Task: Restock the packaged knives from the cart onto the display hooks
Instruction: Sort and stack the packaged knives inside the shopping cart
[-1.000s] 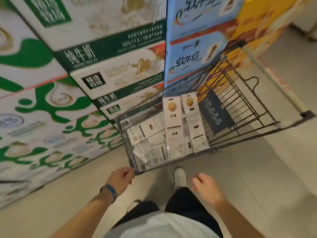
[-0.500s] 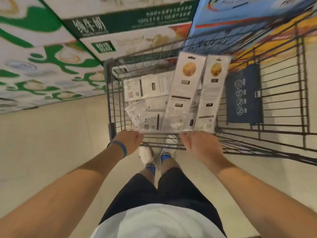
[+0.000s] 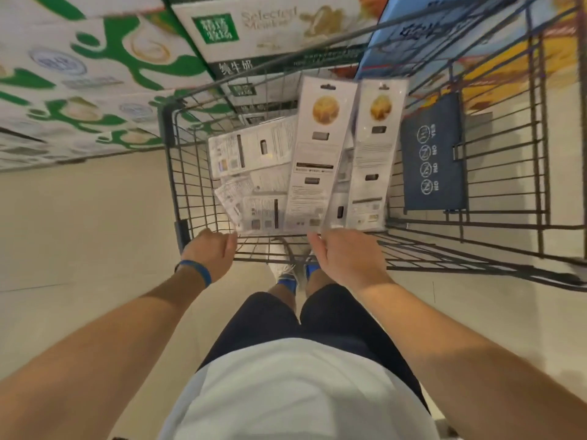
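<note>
A dark wire cart (image 3: 173, 173) stands right in front of me with several packaged knives inside. Two long white packages lean up side by side, one (image 3: 317, 154) on the left and one (image 3: 371, 147) on the right, each with a hang hole at the top. Flatter packages (image 3: 251, 150) lie beneath them on the left. My left hand (image 3: 212, 252), with a blue wristband, lies curled over the cart's near rim. My right hand (image 3: 346, 258) reaches to the lower edge of the long packages, fingers spread and fingertips touching them. No display hooks are in view.
Stacked milk cartons with green and white print (image 3: 95, 58) and blue ones (image 3: 413, 27) form a wall just beyond the cart. A dark blue sign panel (image 3: 432, 154) hangs inside the cart's right side. Beige tiled floor (image 3: 79, 233) lies to the left and right.
I have stepped up to the cart and leaned over it. Both hands went from hanging short of the cart to its near rim, the right one reaching the long packages.
</note>
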Tool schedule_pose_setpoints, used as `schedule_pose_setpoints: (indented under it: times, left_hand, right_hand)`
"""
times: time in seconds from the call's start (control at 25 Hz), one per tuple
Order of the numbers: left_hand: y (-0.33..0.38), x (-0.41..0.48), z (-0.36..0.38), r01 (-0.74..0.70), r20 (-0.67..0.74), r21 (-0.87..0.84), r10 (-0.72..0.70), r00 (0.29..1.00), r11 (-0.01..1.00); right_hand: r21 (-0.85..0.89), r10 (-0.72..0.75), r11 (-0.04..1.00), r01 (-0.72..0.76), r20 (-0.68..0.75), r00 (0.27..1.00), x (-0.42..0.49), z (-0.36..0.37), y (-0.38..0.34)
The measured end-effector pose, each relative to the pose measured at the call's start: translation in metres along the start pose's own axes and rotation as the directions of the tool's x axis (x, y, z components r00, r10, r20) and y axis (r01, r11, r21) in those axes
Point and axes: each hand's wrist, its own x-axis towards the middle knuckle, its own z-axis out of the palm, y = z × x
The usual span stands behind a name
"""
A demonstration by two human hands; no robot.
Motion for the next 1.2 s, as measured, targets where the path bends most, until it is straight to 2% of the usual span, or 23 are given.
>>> schedule_pose_setpoints:
  times: [0.12, 0.28, 0.36, 0.44, 0.52, 0.6, 0.68, 0.8, 0.88, 0.96, 1.0, 1.04, 1.08, 1.12, 1.16, 1.2]
  left_hand:
    - [-0.022, -0.013, 0.006, 0.103, -0.066, -0.045, -0.106, 0.992, 0.994]
    - [-0.041, -0.017, -0.001, 0.038, -0.077, -0.096, -0.046, 0.996, 0.995]
    - [-0.033, -0.005, -0.008, 0.051, -0.044, -0.246, -0.064, 0.997, 0.968]
    - [0.0, 0.033, -0.018, 0.029, -0.08, -0.478, -0.077, 0.994, 0.878]
    - [0.045, 0.083, -0.03, 0.027, -0.102, -0.69, -0.134, 0.986, 0.723]
    - [0.083, 0.126, -0.04, 0.123, 0.001, -0.779, -0.195, 0.981, 0.615]
    - [0.104, 0.159, -0.035, 0.201, 0.06, -0.722, -0.23, 0.971, 0.662]
    - [0.105, 0.181, -0.035, 0.23, 0.051, -0.667, -0.264, 0.963, 0.709]
    - [0.103, 0.17, -0.041, 0.134, -0.026, -0.624, -0.192, 0.981, 0.769]
    - [0.106, 0.138, -0.049, -0.029, -0.199, -0.529, -0.091, 0.976, 0.848]
    - [0.108, 0.118, -0.056, -0.106, -0.293, -0.473, -0.043, 0.955, 0.875]
    - [0.111, 0.095, -0.062, -0.166, -0.37, -0.427, -0.004, 0.929, 0.889]
    - [0.114, 0.074, -0.069, -0.209, -0.428, -0.398, 0.021, 0.904, 0.893]
    - [0.119, 0.052, -0.078, -0.234, -0.468, -0.383, 0.031, 0.883, 0.893]
    - [0.126, 0.034, -0.087, -0.249, -0.497, -0.378, 0.032, 0.867, 0.892]
    - [0.135, 0.019, -0.094, -0.25, -0.509, -0.358, 0.036, 0.86, 0.9]
  right_hand:
    - [-0.025, -0.062, 0.998, 0.061, -0.043, 0.997, -0.003, 0.01, -0.026]
    - [-0.032, -0.106, 0.994, 0.103, -0.107, 0.989, 0.0, 0.018, -0.041]
    - [-0.029, -0.136, 0.991, 0.133, -0.174, 0.975, -0.002, 0.02, -0.04]
    - [-0.019, -0.135, 0.991, 0.134, -0.22, 0.966, -0.003, 0.017, -0.037]
    - [-0.012, -0.103, 0.995, 0.102, -0.173, 0.98, -0.003, 0.015, -0.037]
    - [-0.032, -0.077, 0.997, 0.073, -0.133, 0.988, -0.002, 0.016, -0.039]
    - [-0.088, -0.092, 0.993, 0.082, -0.122, 0.988, 0.001, 0.016, -0.037]
    - [-0.113, -0.088, 0.991, 0.076, -0.107, 0.99, 0.0, 0.02, -0.037]
    - [-0.066, -0.054, 0.997, 0.047, -0.095, 0.994, 0.004, 0.02, -0.039]
    - [0.035, -0.002, 0.999, 0.004, -0.076, 0.997, 0.003, 0.018, -0.04]
    - [0.144, 0.03, 0.989, -0.018, -0.08, 0.996, 0.0, 0.013, -0.039]
    - [0.324, 0.093, 0.944, -0.061, -0.083, 0.992, -0.003, 0.005, -0.039]
    - [0.56, 0.2, 0.818, -0.13, -0.065, 0.978, -0.003, -0.006, -0.039]
    - [0.777, 0.317, 0.601, -0.188, -0.016, 0.948, -0.001, -0.021, -0.042]
    - [0.893, 0.401, 0.385, -0.233, 0.066, 0.914, 0.007, -0.036, -0.047]
    - [0.927, 0.446, 0.26, -0.271, 0.133, 0.885, 0.016, -0.049, -0.055]
